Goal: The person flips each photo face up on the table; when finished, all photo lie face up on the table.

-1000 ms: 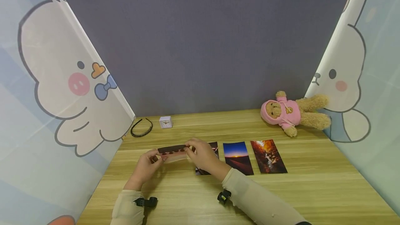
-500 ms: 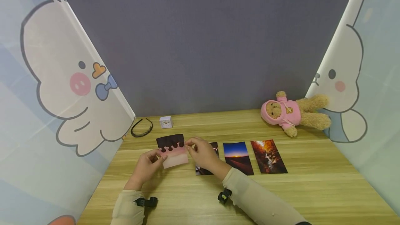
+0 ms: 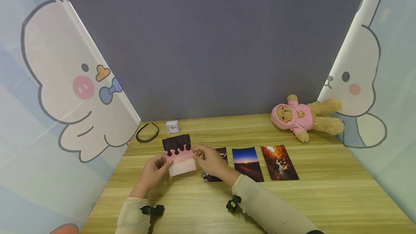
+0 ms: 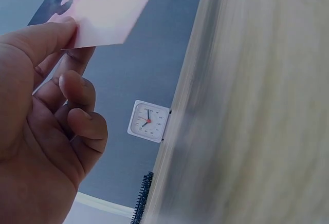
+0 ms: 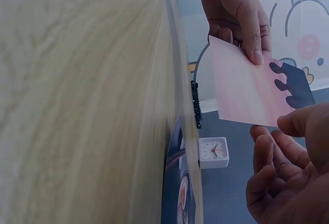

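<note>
A pink and dark photo card (image 3: 180,159) is held up above the table between both hands, its printed face tilted toward the head camera. My left hand (image 3: 153,172) pinches its left edge between thumb and fingers. The right hand (image 3: 210,161) pinches the opposite edge; in the right wrist view its thumb lies on the card (image 5: 247,90) near a corner. Beneath the right hand lies a dark photo (image 3: 222,152), partly hidden by it. To its right lie a sunset photo (image 3: 247,163) and an autumn stream photo (image 3: 279,162), flat in a row.
At the back left of the wooden table (image 3: 325,190) are a black headband (image 3: 147,140) and a small white clock (image 3: 172,127). A teddy bear in a pink hoodie (image 3: 303,116) lies at the back right. A grey panel (image 3: 214,46) stands behind the table.
The card has tipped from nearly edge-on to showing its printed face, its dark edge rising toward the back. Both hands stay in nearly the same place and keep their grip.
</note>
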Motion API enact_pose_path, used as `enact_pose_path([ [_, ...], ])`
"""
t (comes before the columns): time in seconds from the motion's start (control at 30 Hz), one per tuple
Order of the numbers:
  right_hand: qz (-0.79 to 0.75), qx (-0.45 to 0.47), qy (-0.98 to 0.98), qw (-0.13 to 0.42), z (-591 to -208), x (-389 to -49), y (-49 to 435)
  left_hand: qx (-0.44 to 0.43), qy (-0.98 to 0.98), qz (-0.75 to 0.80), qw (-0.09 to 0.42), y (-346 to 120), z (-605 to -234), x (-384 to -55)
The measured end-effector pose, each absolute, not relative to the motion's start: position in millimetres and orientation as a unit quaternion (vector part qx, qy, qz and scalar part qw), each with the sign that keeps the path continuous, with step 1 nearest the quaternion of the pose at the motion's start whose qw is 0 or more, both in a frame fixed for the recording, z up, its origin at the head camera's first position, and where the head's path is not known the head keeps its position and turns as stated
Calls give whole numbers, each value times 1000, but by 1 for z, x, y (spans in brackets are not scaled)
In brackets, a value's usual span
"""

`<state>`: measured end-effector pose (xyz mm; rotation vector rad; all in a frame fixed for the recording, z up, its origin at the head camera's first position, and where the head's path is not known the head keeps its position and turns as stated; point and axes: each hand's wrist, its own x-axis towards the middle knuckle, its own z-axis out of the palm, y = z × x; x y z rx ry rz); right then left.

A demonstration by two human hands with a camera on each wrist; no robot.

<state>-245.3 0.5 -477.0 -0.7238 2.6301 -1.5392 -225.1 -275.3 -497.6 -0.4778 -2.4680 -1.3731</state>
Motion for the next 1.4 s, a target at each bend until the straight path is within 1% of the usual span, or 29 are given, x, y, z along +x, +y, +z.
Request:
enact_pose_path([
  [0.13,-494,-233,837,20,-479,-245,1,-164,-851,-480,138,-275,-498,-225],
  [0.5,-494,-237,836,15,-483,-248,0,-166,-847,-485,142,-273,-497,-224],
  [0.83,-541,-238,806,-10,-480,-246,0,-177,-837,-501,135,-273,-497,-224],
  [1.13,-554,-236,799,-7,-478,-246,2,-175,-828,-517,127,-274,-494,-223],
  [1.27,-579,-222,784,-6,-476,-247,4,-168,-810,-545,135,-275,-492,-221],
  [1.4,-613,-195,765,-24,-473,-249,6,-167,-802,-556,138,-277,-492,-220],
])
